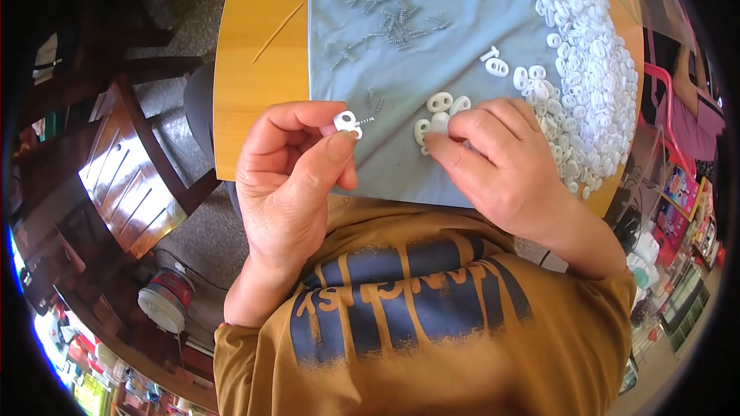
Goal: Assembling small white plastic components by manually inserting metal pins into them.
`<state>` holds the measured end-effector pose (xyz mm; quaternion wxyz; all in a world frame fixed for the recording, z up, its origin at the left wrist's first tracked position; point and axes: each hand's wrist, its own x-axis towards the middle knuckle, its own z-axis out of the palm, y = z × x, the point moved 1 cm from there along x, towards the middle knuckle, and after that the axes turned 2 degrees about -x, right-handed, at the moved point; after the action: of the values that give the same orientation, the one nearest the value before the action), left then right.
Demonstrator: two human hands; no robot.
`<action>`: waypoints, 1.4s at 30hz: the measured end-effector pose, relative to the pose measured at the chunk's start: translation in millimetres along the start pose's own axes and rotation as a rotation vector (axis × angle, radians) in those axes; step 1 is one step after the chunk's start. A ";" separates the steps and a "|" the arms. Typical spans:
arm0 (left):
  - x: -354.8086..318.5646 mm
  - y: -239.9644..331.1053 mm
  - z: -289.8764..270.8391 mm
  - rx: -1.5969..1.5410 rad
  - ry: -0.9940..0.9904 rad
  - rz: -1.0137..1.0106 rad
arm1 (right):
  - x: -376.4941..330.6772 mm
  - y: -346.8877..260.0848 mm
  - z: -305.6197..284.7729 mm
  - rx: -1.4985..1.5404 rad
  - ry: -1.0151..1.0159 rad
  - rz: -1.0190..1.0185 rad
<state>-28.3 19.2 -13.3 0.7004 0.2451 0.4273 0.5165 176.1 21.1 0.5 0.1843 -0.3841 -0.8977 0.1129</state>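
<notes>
My left hand (287, 173) pinches a white plastic cord-lock piece (348, 125) between thumb and fingers. This oval piece has round holes, and a small metal spring (365, 121) sticks out of its right side. To the right, the fingers of my right hand (499, 158) are bent together over a small group of white oval cord-lock pieces (439, 102). Its fingertips touch the group, but what lies between them is partly hidden. Two loose springs (371, 98) lie on the grey cloth (462, 15) between my hands.
Several metal springs (398, 25) are scattered farther back on the cloth. A large heap of white pieces (590, 69) covers the table's right side. On the bare wood (258, 0) at left lies a thin stick (278, 31). A wooden stool (131, 169) stands beyond the table's left edge.
</notes>
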 end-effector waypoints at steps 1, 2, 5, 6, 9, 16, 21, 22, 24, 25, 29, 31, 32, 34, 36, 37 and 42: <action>-0.3 0.6 0.4 -0.004 0.006 0.003 | 0.6 -0.2 -0.1 0.000 0.002 -0.002; -0.7 0.5 0.0 -0.002 0.006 0.006 | 1.4 -0.4 -0.4 0.012 0.007 -0.008; -1.6 0.7 -0.2 -0.031 -0.022 0.009 | 4.1 -2.2 -2.0 0.080 0.076 0.006; -1.6 1.9 1.2 -0.065 -0.043 -0.005 | 4.8 -3.2 -3.3 0.138 0.136 0.028; -1.3 4.2 4.1 -0.151 -0.106 -0.028 | 8.8 -9.4 -12.0 0.471 0.073 0.270; -5.6 9.6 26.0 -0.298 -0.234 -0.064 | 19.1 -23.3 -9.2 0.991 0.185 0.448; -4.9 9.9 24.6 -0.298 -0.216 -0.032 | 26.0 -30.7 -2.8 1.090 0.301 0.468; -4.4 10.2 24.4 -0.297 -0.216 -0.032 | 26.1 -31.2 -0.2 1.122 0.359 0.501; -3.1 10.8 23.5 -0.300 -0.192 -0.013 | 28.8 -33.8 -1.8 1.156 0.372 0.492; -3.0 10.9 23.0 -0.299 -0.191 -0.014 | 29.5 -34.5 -2.4 1.189 0.384 0.484; -3.3 10.9 23.2 -0.318 -0.171 -0.018 | 25.7 -29.5 -1.2 1.210 0.322 0.471; -3.7 9.6 23.7 -0.315 -0.167 -0.019 | 24.4 -31.3 0.6 1.700 0.286 0.662; -4.0 8.3 23.2 -0.308 -0.156 -0.016 | 24.9 -30.9 -0.3 1.702 0.286 0.662; -4.7 7.3 23.0 -0.303 -0.147 -0.015 | 26.0 -29.5 -3.3 1.846 0.193 0.767; -6.1 7.7 23.3 -0.271 -0.139 0.002 | 25.1 -27.7 -5.7 1.816 0.206 0.803; -7.2 6.8 22.3 -0.270 -0.138 0.002 | 24.8 -26.9 -6.0 1.789 0.214 0.834; -12.9 5.4 19.0 -0.073 -0.144 0.088 | 26.6 -26.5 -5.8 1.780 0.315 0.885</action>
<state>-16.2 10.9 5.3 0.7146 0.2745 0.3453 0.5429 144.4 22.8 21.5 0.4624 -0.4161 -0.2285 0.7488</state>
